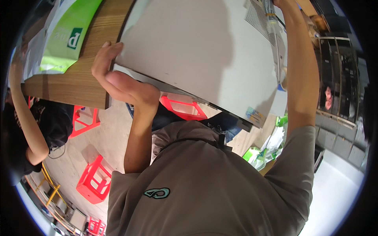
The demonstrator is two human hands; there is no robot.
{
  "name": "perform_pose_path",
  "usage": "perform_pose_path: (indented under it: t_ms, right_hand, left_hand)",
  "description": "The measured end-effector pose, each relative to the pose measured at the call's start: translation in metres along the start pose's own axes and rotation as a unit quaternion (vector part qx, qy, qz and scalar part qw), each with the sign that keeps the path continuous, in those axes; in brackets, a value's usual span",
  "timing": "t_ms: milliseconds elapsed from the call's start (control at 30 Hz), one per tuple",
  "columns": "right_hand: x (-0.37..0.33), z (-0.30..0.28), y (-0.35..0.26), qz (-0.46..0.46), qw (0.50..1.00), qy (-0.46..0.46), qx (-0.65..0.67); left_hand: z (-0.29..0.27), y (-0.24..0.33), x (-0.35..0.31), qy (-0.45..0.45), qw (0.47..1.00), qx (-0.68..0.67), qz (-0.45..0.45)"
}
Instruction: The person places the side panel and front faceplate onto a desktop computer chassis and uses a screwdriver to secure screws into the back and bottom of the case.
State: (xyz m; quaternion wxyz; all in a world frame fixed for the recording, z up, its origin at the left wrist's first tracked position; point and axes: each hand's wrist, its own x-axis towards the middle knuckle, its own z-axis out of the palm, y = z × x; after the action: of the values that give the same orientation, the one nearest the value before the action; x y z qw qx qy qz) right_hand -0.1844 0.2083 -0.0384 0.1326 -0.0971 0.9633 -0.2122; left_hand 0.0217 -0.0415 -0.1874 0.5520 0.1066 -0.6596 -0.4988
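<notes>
My left hand is bent at the wrist beside the near left corner of a white flat-topped surface. Its fingers point up, loosely curved and apart, with a fingertip at the corner; nothing shows in it. Along the right side of the white surface my right forearm reaches forward. Only a sliver of my right hand shows at the top edge, its fingers out of sight. Close to it lies a clear plastic-looking strip with a yellow band, over a grey mesh patch.
A wood-grain table adjoins on the left, bearing a green and white bag. Another person's arm is beyond it. Red plastic stools stand on the floor. Green and white packaging and a metal rack are on the right.
</notes>
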Motion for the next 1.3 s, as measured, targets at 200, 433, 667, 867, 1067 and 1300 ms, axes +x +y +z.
perform_pose_path:
  t_ms: [200, 433, 667, 867, 1067, 1300]
  right_hand:
    - [-0.026, 0.005, 0.078, 0.069, 0.997, 0.036, 0.011]
    - [-0.015, 0.014, 0.1, 0.002, 0.991, 0.092, -0.094]
    - [-0.037, 0.008, 0.128, 0.06, 0.987, 0.118, -0.092]
    - [-0.069, 0.007, 0.157, 0.061, 0.988, 0.138, -0.016]
    - [-0.064, 0.02, 0.142, 0.034, 0.983, 0.175, -0.037]
    - [-0.094, 0.021, 0.135, 0.046, 0.98, 0.173, -0.085]
  left_hand:
    - [0.006, 0.018, -0.025, -0.152, 0.967, 0.016, 0.203]
    - [0.012, 0.016, -0.023, -0.144, 0.975, 0.012, 0.171]
    - [0.006, 0.059, -0.035, -0.164, 0.972, 0.079, 0.148]
    - [-0.01, 0.138, -0.149, -0.333, 0.904, -0.089, 0.251]
    - [0.0, 0.123, -0.158, -0.294, 0.921, -0.06, 0.246]
    - [0.005, 0.125, -0.162, -0.233, 0.928, -0.076, 0.282]
